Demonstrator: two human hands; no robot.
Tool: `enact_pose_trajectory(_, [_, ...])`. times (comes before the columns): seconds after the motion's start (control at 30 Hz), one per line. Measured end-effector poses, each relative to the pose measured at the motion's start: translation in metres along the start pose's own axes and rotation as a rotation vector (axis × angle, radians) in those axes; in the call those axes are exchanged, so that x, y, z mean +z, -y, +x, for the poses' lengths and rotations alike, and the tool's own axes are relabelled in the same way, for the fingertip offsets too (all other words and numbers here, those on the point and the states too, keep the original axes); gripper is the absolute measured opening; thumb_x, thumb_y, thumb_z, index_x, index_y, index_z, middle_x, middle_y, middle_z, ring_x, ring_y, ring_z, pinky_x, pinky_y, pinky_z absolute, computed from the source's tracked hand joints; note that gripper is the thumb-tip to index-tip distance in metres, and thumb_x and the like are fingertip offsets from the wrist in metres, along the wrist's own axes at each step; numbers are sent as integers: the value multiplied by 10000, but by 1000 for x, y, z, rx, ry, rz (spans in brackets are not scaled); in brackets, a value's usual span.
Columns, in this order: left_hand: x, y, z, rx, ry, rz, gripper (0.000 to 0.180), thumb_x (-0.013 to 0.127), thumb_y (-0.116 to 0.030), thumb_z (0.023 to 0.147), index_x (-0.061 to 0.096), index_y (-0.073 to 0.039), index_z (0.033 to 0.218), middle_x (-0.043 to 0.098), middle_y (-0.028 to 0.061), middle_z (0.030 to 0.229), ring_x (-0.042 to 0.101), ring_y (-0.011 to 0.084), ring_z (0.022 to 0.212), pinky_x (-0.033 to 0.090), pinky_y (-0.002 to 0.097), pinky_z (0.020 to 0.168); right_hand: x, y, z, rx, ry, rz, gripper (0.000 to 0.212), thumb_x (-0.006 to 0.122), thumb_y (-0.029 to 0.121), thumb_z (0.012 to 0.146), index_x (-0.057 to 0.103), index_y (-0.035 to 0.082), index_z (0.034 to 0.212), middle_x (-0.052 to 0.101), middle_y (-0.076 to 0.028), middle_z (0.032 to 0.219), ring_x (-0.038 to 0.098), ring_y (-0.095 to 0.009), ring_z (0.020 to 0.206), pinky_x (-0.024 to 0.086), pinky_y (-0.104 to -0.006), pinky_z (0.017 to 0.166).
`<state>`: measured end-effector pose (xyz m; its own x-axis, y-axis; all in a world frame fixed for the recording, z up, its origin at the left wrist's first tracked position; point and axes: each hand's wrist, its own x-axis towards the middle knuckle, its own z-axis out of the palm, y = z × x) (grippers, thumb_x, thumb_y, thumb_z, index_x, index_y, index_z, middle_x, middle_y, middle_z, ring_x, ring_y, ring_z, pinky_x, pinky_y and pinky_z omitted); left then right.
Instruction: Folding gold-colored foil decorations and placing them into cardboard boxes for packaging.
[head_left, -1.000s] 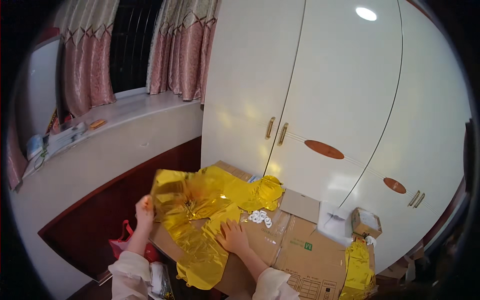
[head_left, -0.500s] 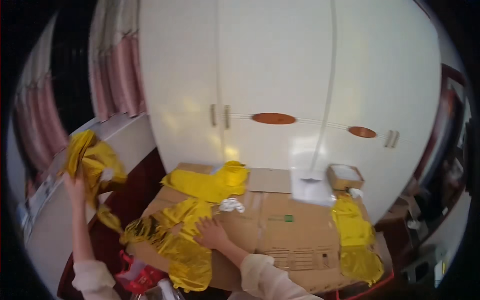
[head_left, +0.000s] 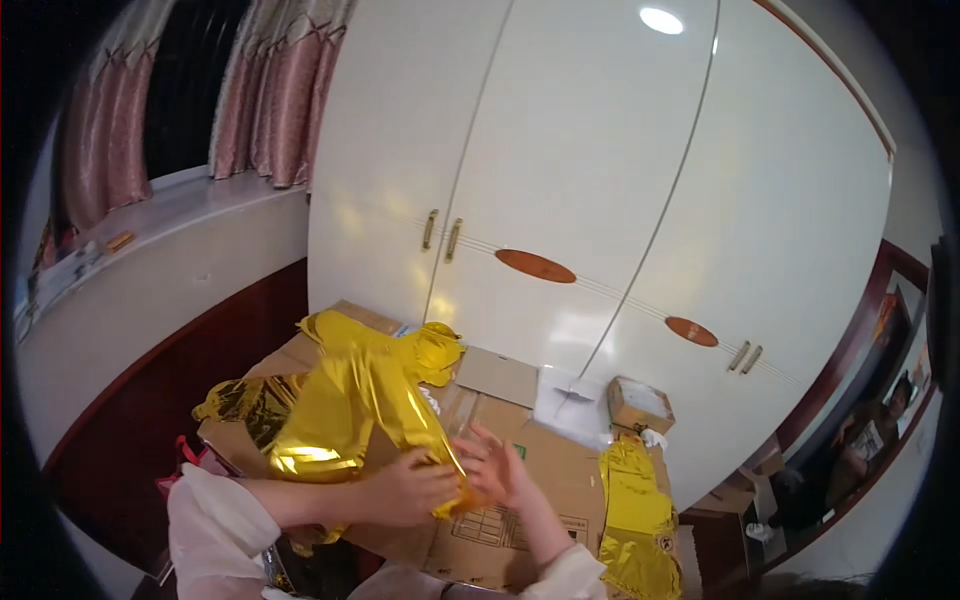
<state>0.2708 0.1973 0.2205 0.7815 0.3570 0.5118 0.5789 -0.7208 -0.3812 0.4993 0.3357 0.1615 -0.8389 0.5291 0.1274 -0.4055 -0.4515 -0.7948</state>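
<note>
Gripping: left hand [head_left: 415, 487] closed on gold foil balloon [head_left: 360, 400] edge.
Right hand [head_left: 493, 465]: fingers spread, empty, just beside that grip.
Advice: flatten foil outward from grip over cardboard [head_left: 560, 470]; avoid creasing.

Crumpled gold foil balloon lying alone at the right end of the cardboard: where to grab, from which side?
Judging by its pose, take the gold foil balloon by its upper end, nearest the small open box. It lies flat and lengthwise on the cardboard, so come from above and pinch a raised crease; the flat film gives no edge from the side. Both hands are busy with the larger foil piece.
</note>
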Motion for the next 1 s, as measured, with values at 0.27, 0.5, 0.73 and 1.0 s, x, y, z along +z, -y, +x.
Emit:
enact_pose_trajectory(0.27, [99, -66, 47, 173, 104, -423, 543, 550, -427, 922, 493, -150, 1386, 482, 57, 1423, 387, 235, 1385, 354, 599, 1038, -12, 7, -139, 43, -582, -784, 622, 690, -14, 850, 452, 90, 1414, 566, -54, 1205, 547, -150, 1087, 480, -277, 903])
enact_pose_trajectory(0.5, [126, -55, 45, -328, 553, -483, 743, 430, -632, 937, 337, -154, 1498, 310, 138, 1554, 259, 367, 1445, 217, 702, 1076, -85, -27, -210, -149, -872, -1050, 338, 670, 2, 879, 633, 59, 1211, 622, -20, 1061, 602, -105, 855, 510, -249, 750])
enact_pose_trajectory(0.73, [166, -6, 24, -334, 612, -416, 821, 394, -695, 920, 281, -149, 1522, 226, 160, 1588, 181, 387, 1470, 108, 708, 1108, -45, -22, -206, -156, -821, -1539, 342, 678, 73, 847, 636, 65, 1186, 648, -108, 1139, 645, -245, 886, 523, -294, 764])
enact_pose_trajectory(1.0, [195, 22, 46, -278, 582, -369, 791, 358, -718, 914, 287, -229, 1531, 247, 103, 1595, 199, 394, 1466, 131, 657, 1136, -30, 5, -223, -57, -973, -1474, 378, 712, 93, 795, 657, 91, 1169, 631, -114, 1177, 632, -290, 967, 528, -365, 844])
